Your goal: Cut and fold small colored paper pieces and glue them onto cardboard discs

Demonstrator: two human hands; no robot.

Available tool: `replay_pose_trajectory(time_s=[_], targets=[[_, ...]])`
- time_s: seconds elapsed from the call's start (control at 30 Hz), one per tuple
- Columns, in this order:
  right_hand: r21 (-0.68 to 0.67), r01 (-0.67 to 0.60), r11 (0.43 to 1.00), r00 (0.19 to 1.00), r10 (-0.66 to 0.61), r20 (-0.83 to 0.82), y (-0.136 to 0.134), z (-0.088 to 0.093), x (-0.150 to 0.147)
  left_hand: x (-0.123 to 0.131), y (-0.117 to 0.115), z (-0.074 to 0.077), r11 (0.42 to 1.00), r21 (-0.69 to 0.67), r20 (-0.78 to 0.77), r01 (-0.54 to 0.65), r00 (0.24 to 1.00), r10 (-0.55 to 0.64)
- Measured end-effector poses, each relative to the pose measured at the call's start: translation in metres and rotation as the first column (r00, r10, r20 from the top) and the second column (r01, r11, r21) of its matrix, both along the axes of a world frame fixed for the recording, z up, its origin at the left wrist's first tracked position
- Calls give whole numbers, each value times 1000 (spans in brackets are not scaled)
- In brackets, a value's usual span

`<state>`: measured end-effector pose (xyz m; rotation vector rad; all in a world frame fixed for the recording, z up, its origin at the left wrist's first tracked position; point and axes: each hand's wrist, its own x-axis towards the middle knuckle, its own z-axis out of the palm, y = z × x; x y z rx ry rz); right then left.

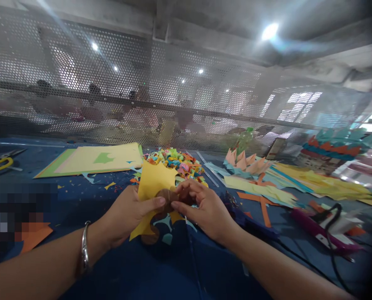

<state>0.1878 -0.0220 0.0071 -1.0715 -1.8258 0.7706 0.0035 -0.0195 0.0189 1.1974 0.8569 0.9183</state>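
Observation:
My left hand point(128, 214) is closed on a yellow paper cut-out point(153, 181) with pointed edges, thumb pressed on its front. A brown paper disc point(167, 194) sits at the middle of the cut-out. My right hand point(201, 206) pinches that brown disc with thumb and fingers, touching my left thumb. A silver bangle point(85, 250) circles my left wrist. Both hands hover just above the blue table point(161, 271).
A heap of coloured paper scraps point(176, 162) lies behind my hands. Yellow and green sheets point(95, 160) lie at the back left, yellow-handled scissors point(0, 163) far left. Paper flowers point(246, 163), orange strips point(262, 204) and a glue gun with cable point(326, 231) are on the right. A perforated screen point(173, 96) closes the back.

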Motion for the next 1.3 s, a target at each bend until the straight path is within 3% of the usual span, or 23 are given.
replay_pose_trajectory(time_s=[0.37, 0.53, 0.67, 0.9, 1.1, 1.3], targets=[[-216, 30, 976, 971, -80, -227, 2, 3, 4, 0, 4, -1, 995, -45, -5, -86, 996, 86], [-307, -61, 950, 964, -23, -264, -1, 3, 0, 0, 5, -3, 998, 12, -11, -60, 998, 60], [-306, -115, 945, 954, 19, -299, -1, 1, 0, -1, 5, -5, 998, 35, -42, -48, 998, 49], [-343, -116, 932, 937, -12, -348, 2, -3, 2, 0, 3, -3, 998, 53, -26, -28, 999, 29], [-282, -79, 956, 967, 5, -253, 0, -1, 1, -1, 5, -6, 987, 159, -132, -22, 990, 43], [-263, -58, 963, 984, 10, -179, 1, -2, 2, -2, 5, -9, 993, 120, -160, -22, 986, 41]])
